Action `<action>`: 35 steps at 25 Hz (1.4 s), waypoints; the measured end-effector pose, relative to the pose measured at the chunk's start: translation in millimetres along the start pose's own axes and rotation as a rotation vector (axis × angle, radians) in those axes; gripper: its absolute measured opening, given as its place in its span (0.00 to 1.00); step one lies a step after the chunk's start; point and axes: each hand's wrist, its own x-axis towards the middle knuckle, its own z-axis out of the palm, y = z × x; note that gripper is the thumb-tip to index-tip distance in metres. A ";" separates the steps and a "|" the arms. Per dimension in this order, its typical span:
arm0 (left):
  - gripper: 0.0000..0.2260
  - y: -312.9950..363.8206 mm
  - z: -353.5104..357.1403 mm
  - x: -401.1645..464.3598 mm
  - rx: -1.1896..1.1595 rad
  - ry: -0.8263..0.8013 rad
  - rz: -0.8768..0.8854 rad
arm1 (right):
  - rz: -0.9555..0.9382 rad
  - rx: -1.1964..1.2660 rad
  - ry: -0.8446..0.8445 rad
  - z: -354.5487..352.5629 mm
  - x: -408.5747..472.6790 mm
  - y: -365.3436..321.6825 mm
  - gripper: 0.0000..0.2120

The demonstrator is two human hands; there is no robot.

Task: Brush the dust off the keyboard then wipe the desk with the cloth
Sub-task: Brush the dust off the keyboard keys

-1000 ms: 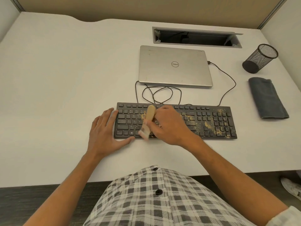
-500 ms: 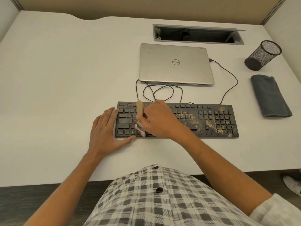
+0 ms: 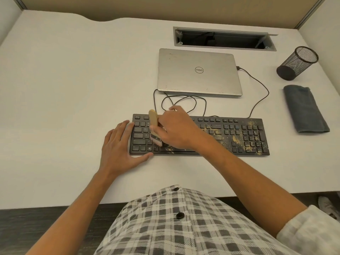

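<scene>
A black keyboard point(image 3: 228, 137) lies on the white desk point(image 3: 64, 89), with yellowish dust scattered over its right half and a little near the space bar. My right hand point(image 3: 177, 128) grips a small wooden-handled brush point(image 3: 154, 124), its bristles down on the left keys. My left hand point(image 3: 120, 147) lies flat against the keyboard's left end, fingers straight and thumb along the front edge. A folded grey cloth point(image 3: 305, 109) rests on the desk at the right, apart from both hands.
A shut silver laptop point(image 3: 198, 72) sits behind the keyboard, with a looped black cable point(image 3: 184, 103) between them. A black mesh pen cup point(image 3: 296, 63) lies tipped at the far right. An open cable hatch point(image 3: 224, 38) is set in the desk's back.
My right hand has carried the brush leftward across the keys, from about the middle toward the left end. My left hand has stayed at the keyboard's left end.
</scene>
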 end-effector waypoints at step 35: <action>0.28 -4.5 0.9 1.3 -0.011 -0.016 -0.019 | -0.001 -0.104 -0.077 -11.5 25.6 10.9 0.19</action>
